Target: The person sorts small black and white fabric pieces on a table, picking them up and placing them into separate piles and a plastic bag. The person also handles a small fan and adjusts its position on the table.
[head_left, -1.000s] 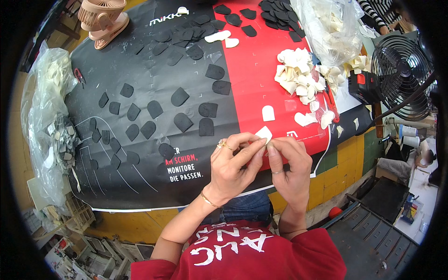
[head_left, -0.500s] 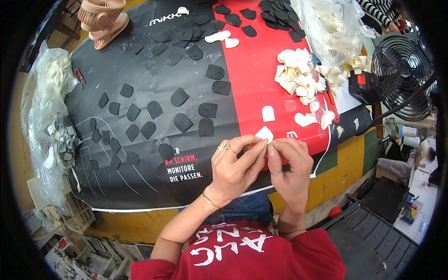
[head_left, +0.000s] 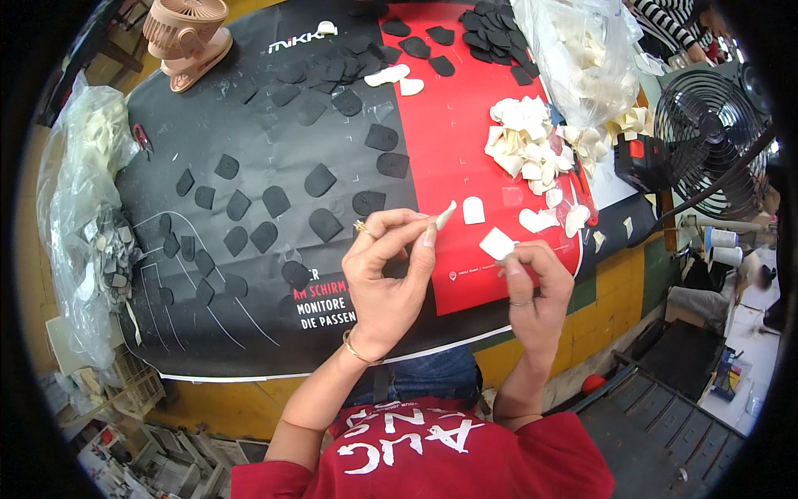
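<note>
Between the thumb and fingers of my left hand (head_left: 384, 279) is a thin cream piece (head_left: 447, 214), seen nearly edge-on. My right hand (head_left: 539, 287) pinches a white pad (head_left: 496, 244) by its near corner, apart from the left hand. Both hands are above the near part of the black and red mat (head_left: 453, 287). Just beyond them a white pad with one rounded end (head_left: 473, 210) lies on the red part. Several black pads (head_left: 325, 224) of similar shape are spread over the black part to the left.
A heap of cream pieces (head_left: 524, 141) lies at the right, near red-handled scissors (head_left: 586, 200). Clear plastic bags (head_left: 582, 58) stand at both sides. A pink fan (head_left: 187, 41) is at the far left, a black fan (head_left: 706, 125) at the right. Someone in striped sleeves (head_left: 669, 21) is beyond.
My hands, which were together at one white piece, have moved apart. The left went left with a thin cream piece, and the right went slightly right with the white pad.
</note>
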`<act>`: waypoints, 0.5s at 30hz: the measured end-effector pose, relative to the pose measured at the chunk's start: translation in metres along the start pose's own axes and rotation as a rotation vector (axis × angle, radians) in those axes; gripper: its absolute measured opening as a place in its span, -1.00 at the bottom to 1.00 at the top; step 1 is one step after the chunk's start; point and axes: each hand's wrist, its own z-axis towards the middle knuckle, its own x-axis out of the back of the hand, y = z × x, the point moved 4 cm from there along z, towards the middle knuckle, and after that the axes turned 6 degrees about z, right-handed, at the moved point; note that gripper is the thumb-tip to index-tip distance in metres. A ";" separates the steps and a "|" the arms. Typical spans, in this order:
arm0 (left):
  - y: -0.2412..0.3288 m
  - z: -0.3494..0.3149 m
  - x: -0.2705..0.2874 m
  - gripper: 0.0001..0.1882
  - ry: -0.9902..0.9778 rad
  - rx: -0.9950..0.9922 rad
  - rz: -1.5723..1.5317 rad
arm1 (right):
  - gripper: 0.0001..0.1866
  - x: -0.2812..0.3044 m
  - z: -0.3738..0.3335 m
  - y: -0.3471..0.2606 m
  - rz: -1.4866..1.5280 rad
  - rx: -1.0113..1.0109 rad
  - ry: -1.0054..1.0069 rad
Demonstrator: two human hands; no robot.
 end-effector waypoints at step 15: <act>0.014 -0.015 -0.008 -0.76 -0.052 -0.315 0.227 | -0.88 -0.032 0.006 -0.025 -0.067 0.161 -0.139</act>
